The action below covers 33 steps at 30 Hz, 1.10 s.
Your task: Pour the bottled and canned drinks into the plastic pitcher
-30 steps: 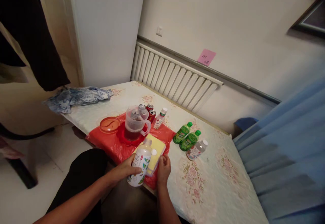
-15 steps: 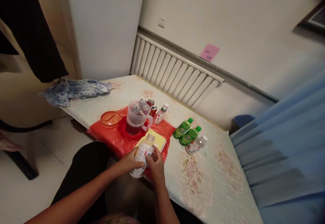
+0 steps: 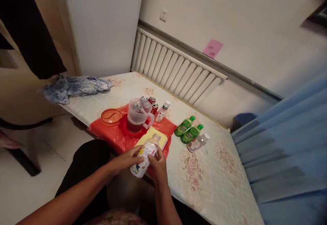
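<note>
Both of my hands are closed around a drink bottle (image 3: pixel 144 157) with a white printed label, held tilted above the table's near edge. My left hand (image 3: pixel 131 160) grips its left side, thumb across the label. From the right, my right hand (image 3: pixel 158 163) holds it with the thumb on the label. The bottle's neck points up and away from me, over a yellow notepad (image 3: pixel 161 137). Beyond it a clear plastic pitcher (image 3: pixel 133 116) with brown liquid stands on a red scalloped dish (image 3: pixel 122 129). An orange lid (image 3: pixel 111 116) lies left of the pitcher.
Red plastic sheeting (image 3: pixel 102 131) lies under these things on a floral-covered table (image 3: pixel 217 180). Several drink cans (image 3: pixel 154 108) and a clear bottle (image 3: pixel 162 112) stand behind the pitcher. Two green bottles (image 3: pixel 187 129) and a white-capped bottle (image 3: pixel 198 143) are on the right. Blue-patterned cloth (image 3: pixel 79 88) lies at far left.
The bottle has turned in my hands, bringing more of its printed label into view. Its neck has shifted slightly right and up. The things on the table stay in place.
</note>
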Each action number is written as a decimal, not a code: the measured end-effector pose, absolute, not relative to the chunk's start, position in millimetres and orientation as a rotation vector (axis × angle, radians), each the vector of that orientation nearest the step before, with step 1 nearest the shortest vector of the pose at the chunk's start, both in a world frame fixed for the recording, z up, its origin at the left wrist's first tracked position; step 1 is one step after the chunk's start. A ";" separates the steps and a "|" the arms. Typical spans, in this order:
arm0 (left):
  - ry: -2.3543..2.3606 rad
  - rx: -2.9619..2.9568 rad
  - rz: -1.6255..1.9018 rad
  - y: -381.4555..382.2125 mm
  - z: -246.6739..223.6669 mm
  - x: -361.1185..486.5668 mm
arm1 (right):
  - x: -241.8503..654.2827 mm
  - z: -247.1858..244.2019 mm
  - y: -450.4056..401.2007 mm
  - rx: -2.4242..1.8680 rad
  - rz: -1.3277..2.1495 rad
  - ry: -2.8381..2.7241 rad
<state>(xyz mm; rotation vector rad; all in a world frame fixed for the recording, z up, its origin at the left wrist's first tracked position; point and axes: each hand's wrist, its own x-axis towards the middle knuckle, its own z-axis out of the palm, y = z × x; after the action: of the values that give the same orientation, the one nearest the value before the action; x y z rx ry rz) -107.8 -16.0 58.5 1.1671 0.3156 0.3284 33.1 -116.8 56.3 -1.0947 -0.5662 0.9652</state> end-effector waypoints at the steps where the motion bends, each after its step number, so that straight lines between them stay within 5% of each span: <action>1: 0.310 1.166 0.319 -15.5 59.5 -108.8 | 32.4 56.9 -117.4 -1.085 0.967 -0.575; 33: 0.328 1.151 0.338 -16.9 48.3 -119.2 | 20.9 64.3 -109.4 -1.149 0.986 -0.569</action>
<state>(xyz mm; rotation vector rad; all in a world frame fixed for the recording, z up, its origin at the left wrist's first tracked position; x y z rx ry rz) -119.2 -16.9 48.3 1.1515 0.3281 0.3381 20.9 -109.4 64.3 -1.1490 -0.5689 0.9864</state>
